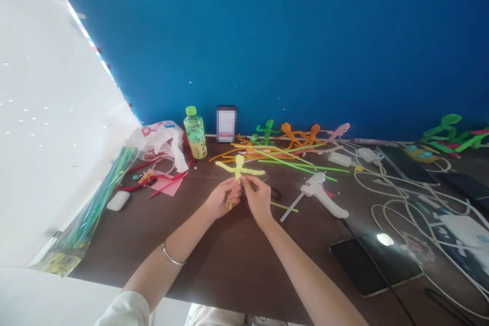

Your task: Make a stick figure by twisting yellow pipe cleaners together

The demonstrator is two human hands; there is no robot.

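Note:
A yellow pipe-cleaner figure [239,165] stands upright between my hands above the middle of the table, head up and arms stretched sideways. My left hand [225,197] is closed round its lower part, and a bit of yellow shows below the fingers. The fingertips of my right hand [257,197] pinch the figure just under its arms. Its legs are mostly hidden by my fingers. Behind it lie loose orange, yellow and green pipe cleaners [282,155]. To the right of my right hand rests a white glue gun [319,193] with a glue stick poking out.
Finished-looking figures in green [268,132], orange [289,135] and pink [339,131] line the blue wall. A drink bottle [195,135] and a phone [226,125] stand at the back. Bagged pipe cleaners [101,198] lie left; a tablet [374,262] and tangled white cables [385,209] lie right.

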